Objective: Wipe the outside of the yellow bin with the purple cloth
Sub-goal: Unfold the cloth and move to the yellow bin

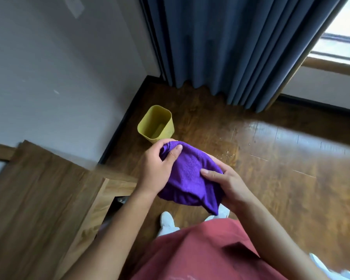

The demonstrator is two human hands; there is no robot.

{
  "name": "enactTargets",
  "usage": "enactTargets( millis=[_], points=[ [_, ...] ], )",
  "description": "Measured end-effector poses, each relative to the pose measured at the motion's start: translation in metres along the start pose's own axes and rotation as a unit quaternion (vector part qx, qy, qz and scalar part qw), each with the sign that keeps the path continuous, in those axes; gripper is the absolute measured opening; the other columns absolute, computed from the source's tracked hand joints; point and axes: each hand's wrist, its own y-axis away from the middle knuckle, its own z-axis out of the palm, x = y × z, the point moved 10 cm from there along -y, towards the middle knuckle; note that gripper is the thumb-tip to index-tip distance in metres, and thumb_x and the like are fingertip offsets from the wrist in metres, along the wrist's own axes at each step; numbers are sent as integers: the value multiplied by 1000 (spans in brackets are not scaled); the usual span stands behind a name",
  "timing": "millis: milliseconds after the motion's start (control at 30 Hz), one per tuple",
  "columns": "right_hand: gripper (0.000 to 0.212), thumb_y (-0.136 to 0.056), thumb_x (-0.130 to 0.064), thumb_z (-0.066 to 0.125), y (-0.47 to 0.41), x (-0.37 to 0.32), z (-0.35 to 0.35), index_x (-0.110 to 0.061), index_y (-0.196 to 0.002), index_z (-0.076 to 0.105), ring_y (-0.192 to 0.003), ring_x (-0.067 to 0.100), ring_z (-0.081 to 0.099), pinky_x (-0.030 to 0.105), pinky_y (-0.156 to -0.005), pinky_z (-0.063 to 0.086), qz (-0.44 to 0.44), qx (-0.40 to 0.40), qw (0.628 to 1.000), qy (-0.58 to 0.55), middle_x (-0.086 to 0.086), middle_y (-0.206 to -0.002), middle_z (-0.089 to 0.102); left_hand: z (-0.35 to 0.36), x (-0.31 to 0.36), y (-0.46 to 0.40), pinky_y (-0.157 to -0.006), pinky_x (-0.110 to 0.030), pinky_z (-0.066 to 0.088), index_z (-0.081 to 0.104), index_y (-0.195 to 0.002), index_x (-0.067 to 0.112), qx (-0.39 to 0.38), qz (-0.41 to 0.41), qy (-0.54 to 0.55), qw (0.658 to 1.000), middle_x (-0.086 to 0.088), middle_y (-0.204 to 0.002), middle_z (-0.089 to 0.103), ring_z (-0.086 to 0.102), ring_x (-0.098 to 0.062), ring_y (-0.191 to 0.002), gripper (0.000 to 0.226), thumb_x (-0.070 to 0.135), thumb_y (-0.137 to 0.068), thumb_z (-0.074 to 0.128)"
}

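A purple cloth point(190, 176) hangs bunched between both hands at waist height. My left hand point(158, 164) grips its upper left end, thumb pressed on top. My right hand point(228, 182) holds the cloth's right side, thumb lying across the fabric. A small yellow bin point(168, 126) stands upright on the wooden floor beyond the hands, close to the wall corner. Its inside looks empty. The bin's near lower edge is hidden behind my left hand and the cloth. Neither hand touches the bin.
A wooden desk or cabinet point(38, 188) fills the lower left, beside my left arm. Blue curtains point(230, 47) hang behind the bin. A window point(343, 37) is at the upper right. Glossy wooden floor point(281, 158) spreads to the right. White shoes point(167, 219) show below the cloth.
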Motion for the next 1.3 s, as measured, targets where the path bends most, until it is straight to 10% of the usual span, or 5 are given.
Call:
enactTargets(
  millis=[467,867,1300],
  points=[
    [38,-98,-3,65,-59,-110,-60,-26,-127,72,-121,5,64,17,-98,46,-124,15,938,323,-13,-127,72,49,-1,-82,-84,-16,56,69,-119,29,1,-62,22,998,23,-114,68,62,6,-106,21,37,-100,63],
    [37,-102,-15,52,-155,-138,-6,-27,-133,68,-88,28,64,36,-61,56,-312,79,592,739,2,-151,54,59,-60,-238,-92,-40,60,69,-112,29,-75,-105,54,990,15,-109,72,67,-7,-104,12,29,-102,61],
    [38,-102,-17,53,-268,-99,-99,-18,-138,65,-87,25,60,43,-69,59,-258,64,636,725,0,-157,49,123,-145,-315,-81,-24,52,70,-110,25,-88,-183,-13,979,13,-105,71,65,-8,-100,13,31,-101,62]
  ],
)
